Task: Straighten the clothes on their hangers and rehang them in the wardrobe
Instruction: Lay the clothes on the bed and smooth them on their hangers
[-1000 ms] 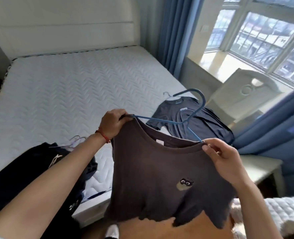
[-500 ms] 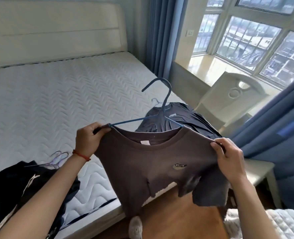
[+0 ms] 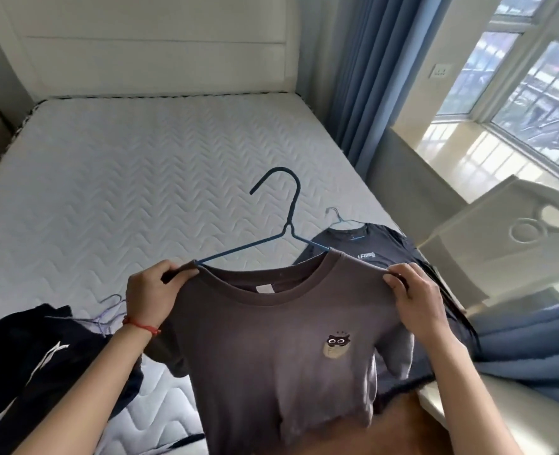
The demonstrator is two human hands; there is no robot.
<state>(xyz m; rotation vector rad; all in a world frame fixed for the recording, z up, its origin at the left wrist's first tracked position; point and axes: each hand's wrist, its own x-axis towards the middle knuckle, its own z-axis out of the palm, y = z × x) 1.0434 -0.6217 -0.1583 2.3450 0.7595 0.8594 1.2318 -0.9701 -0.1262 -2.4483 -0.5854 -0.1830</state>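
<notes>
Both forearms reach forward and upward, hands level and well apart. Left hand (image 3: 148, 292), back toward the camera, with a red cord at the wrist, pinches cloth between thumb and curled fingers. Right hand (image 3: 414, 295) mirrors it, fingers curled over a fold, thumb beneath.

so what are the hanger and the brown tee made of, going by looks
Hanger: thin wire with a matte blue coating, probably plastic over metal, judging by its slim bent rod and twisted neck. Tee: soft matte knit, likely cotton or a blend; it drapes and creases, with a ribbed collar.
</notes>
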